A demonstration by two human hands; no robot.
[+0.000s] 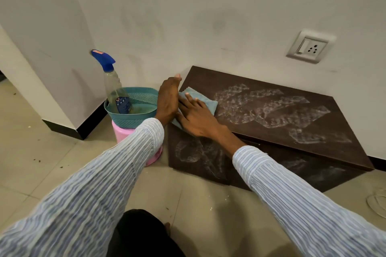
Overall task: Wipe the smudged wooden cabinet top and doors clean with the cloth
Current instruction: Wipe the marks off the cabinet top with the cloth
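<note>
Cloth | I see right hand flat on it, on cabinet top; left hand open beside, touching cloth

Both arms extended forward, sleeves striped blue-white. Right hand: palm down, fingers straight and spread, pressing flat on the cloth. Left hand: set on edge just left of the right hand, fingers straight, pointing far, touching the cloth's left side. Wrists nearly meet.
</note>
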